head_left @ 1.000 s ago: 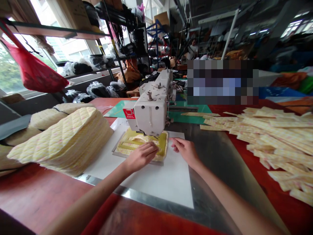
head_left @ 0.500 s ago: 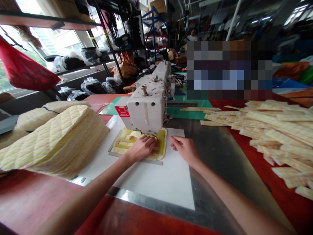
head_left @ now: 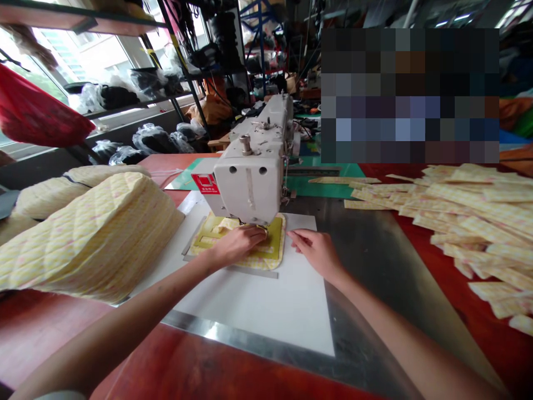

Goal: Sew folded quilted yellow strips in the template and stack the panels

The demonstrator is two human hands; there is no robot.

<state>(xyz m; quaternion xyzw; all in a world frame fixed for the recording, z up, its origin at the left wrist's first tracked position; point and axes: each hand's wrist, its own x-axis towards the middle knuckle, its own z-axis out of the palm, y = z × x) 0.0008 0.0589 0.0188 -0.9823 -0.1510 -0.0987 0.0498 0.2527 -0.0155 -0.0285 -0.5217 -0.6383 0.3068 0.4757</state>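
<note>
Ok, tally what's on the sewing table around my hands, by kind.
Sewing machine: 1
Yellow quilted piece: 1
Front quilted stack: 1
Pile of fabric strips: 1
Hands, left hand and right hand: 2
Total: 6

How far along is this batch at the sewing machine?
Looks done, though the stitching can't be confirmed: the tall stack of quilted yellow pieces on the left. In hand: a quilted piece in the yellow template under the machine's head, left hand pressing it, right hand beside it. Left: the loose pile of quilted strips on the right.
</note>
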